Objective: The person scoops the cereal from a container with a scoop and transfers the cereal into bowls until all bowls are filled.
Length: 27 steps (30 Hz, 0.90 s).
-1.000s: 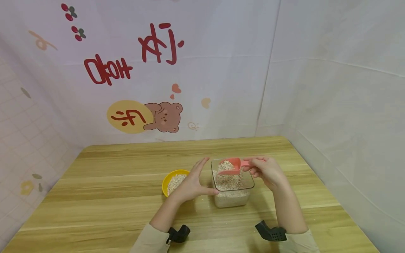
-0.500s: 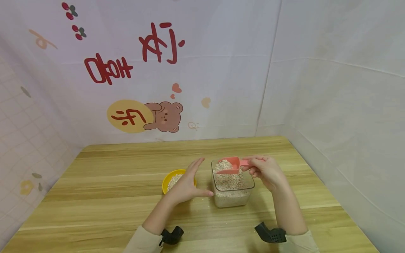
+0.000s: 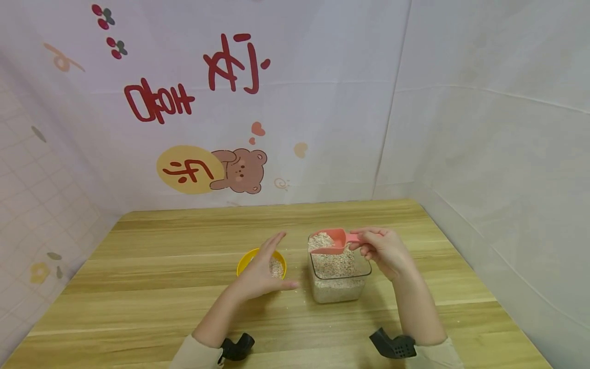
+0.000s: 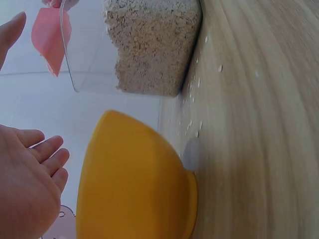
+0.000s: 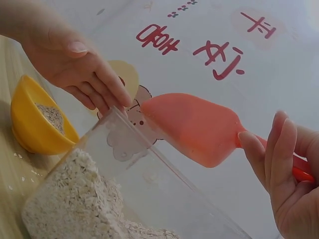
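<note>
My right hand (image 3: 386,250) pinches the handle of a pink scoop (image 5: 194,127) heaped with oat flakes (image 3: 321,241). The scoop is held level, over the left part of a clear square container (image 3: 338,290) that is partly filled with oats (image 5: 75,199). My left hand (image 3: 259,274) is held above a yellow bowl (image 4: 132,184), its fingers extended and thumb spread apart, holding nothing. Oats lie in the bowl too, partly hidden behind that hand in the head view. In the left wrist view the bowl stands upright beside the container.
Stray oat flakes (image 4: 197,127) are scattered on the wooden table (image 3: 152,287) between bowl and container. A white curtain printed with a bear (image 3: 244,171) and red characters hangs behind the table, and a plain white one (image 3: 498,154) rises at the right.
My left hand has moved left, away from the container's rim to over the bowl. The loaded scoop has shifted slightly left in my right hand's grip.
</note>
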Tool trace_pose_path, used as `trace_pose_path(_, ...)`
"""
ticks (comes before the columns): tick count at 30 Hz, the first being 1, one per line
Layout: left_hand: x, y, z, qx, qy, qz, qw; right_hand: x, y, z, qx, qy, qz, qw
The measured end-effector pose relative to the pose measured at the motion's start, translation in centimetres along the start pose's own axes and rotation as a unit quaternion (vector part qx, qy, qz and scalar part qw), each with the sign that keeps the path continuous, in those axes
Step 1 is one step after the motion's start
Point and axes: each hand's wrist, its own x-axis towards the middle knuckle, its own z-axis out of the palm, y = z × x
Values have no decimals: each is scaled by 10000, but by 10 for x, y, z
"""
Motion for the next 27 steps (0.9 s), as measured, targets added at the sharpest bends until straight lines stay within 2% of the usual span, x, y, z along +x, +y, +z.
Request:
trace_pose_path(10, -9, -8, -12, -220, 90, -135, 9996, 0, 2, 9, 174, -105, -108, 9997)
trace_pose_path(27, -25, -29, -27, -25, 127, -359, 9993, 3, 11, 29, 312, -209, 64, 9993)
